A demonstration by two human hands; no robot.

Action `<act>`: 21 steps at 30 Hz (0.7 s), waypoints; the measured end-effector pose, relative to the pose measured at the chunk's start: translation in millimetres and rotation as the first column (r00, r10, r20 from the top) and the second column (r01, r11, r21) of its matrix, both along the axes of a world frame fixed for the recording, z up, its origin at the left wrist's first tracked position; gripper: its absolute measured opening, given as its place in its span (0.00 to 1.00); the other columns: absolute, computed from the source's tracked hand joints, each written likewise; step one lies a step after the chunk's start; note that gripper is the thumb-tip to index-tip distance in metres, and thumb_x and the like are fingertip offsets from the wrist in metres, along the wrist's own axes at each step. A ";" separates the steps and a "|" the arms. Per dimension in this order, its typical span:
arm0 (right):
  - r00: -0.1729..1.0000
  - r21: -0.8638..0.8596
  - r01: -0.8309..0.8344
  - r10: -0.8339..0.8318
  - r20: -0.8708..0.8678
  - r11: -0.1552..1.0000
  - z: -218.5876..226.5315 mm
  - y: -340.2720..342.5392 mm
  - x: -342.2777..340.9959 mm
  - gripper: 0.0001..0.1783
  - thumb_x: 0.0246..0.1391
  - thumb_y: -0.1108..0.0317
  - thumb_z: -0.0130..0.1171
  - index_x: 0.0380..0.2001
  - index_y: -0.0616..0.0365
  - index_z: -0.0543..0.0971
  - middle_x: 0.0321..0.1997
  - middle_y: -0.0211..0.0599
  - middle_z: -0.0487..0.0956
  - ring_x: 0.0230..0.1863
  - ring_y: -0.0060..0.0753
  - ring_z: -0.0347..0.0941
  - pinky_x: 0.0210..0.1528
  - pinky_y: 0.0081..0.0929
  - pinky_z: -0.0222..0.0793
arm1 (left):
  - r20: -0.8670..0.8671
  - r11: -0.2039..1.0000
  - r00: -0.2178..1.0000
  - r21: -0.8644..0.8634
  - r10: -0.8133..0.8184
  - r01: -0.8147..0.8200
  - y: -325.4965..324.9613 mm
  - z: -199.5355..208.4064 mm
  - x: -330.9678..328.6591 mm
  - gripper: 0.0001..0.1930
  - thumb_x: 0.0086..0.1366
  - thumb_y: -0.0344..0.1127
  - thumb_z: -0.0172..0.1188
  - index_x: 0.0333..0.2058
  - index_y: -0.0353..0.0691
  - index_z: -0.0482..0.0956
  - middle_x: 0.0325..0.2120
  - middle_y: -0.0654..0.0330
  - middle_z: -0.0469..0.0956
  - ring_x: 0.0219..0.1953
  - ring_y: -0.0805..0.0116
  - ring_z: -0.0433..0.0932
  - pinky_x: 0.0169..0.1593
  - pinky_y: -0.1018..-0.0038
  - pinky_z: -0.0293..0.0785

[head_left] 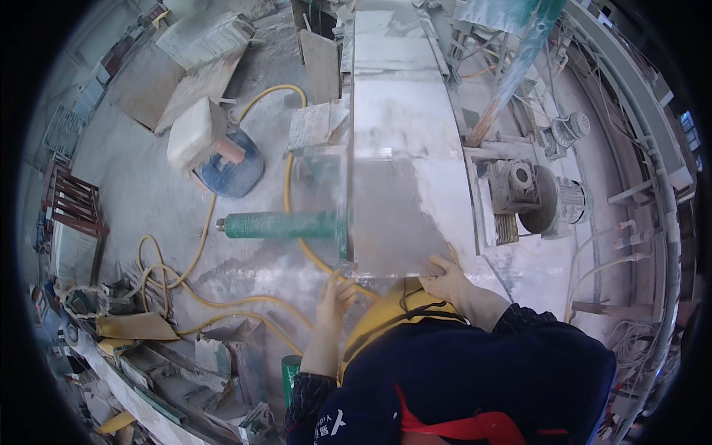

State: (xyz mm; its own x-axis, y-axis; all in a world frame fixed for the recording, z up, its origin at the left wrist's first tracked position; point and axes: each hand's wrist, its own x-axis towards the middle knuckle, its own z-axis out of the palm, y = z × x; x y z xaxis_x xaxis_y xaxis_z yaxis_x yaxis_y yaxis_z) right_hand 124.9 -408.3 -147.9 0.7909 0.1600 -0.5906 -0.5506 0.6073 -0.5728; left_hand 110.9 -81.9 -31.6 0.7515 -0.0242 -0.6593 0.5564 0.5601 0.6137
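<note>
A flat grey slab (389, 215) lies on the long white conveyor bed (408, 111) in front of my body. My right hand (450, 285), in a pale glove, is closed on the slab's near right corner, thumb over the top. At the near left corner is my left hand (336, 298), also gloved, its fingers curled in against the edge; the underside of that grip is hidden. A yellow apron (371, 322) shows below the slab, between my forearms.
A green cylinder (278, 225) juts left from the bed. Yellow hose (288, 185) loops over the dusty floor. A blue tub-like seat with a pale cushion (199, 137) stands far left. Motors (556, 200) flank the bed's right side; scrap pieces (178, 371) lie lower left.
</note>
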 end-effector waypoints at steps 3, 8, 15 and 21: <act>0.974 -0.233 -0.160 0.192 0.120 0.959 12.3 -0.2 -0.6 0.18 0.66 0.65 0.49 0.57 0.54 0.72 0.60 0.31 0.74 0.62 0.26 0.67 0.65 0.27 0.65 | -0.092 0.966 0.962 0.051 0.257 -0.253 42.9 -22.7 -57.8 0.24 0.69 0.45 0.61 0.59 0.41 0.72 0.52 0.47 0.77 0.47 0.62 0.79 0.44 0.75 0.76; 0.969 -0.274 -0.213 0.239 0.068 0.938 41.1 -1.7 6.5 0.18 0.67 0.66 0.47 0.57 0.56 0.72 0.66 0.32 0.71 0.68 0.29 0.63 0.68 0.26 0.63 | -0.048 0.802 0.801 0.079 0.596 -0.592 112.5 -44.8 -158.5 0.24 0.69 0.41 0.60 0.59 0.37 0.70 0.47 0.53 0.77 0.44 0.65 0.78 0.41 0.77 0.74; 0.991 -0.101 0.078 -0.066 0.120 0.992 -0.4 -2.2 19.5 0.20 0.60 0.69 0.55 0.56 0.60 0.73 0.59 0.37 0.77 0.60 0.35 0.71 0.64 0.31 0.67 | -0.107 0.584 0.575 0.183 0.811 -0.791 141.7 -47.4 -231.3 0.26 0.68 0.40 0.62 0.60 0.35 0.68 0.57 0.49 0.73 0.51 0.63 0.76 0.51 0.73 0.75; 0.936 0.114 0.350 -0.343 -0.080 0.930 58.1 25.4 18.9 0.25 0.58 0.65 0.60 0.58 0.60 0.71 0.60 0.41 0.76 0.60 0.39 0.72 0.64 0.35 0.68 | -0.051 0.631 0.640 0.242 0.767 -0.737 145.8 -37.7 -267.4 0.28 0.68 0.42 0.61 0.62 0.37 0.67 0.62 0.45 0.69 0.62 0.53 0.69 0.61 0.67 0.69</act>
State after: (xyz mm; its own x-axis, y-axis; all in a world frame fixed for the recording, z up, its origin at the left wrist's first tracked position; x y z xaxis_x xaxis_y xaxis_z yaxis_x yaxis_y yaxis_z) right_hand 143.8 -382.9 -89.7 0.7755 -0.0427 -0.6299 -0.3230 0.8304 -0.4540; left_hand -156.5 63.9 -69.2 0.3552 0.6387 -0.6826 0.0768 0.7078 0.7022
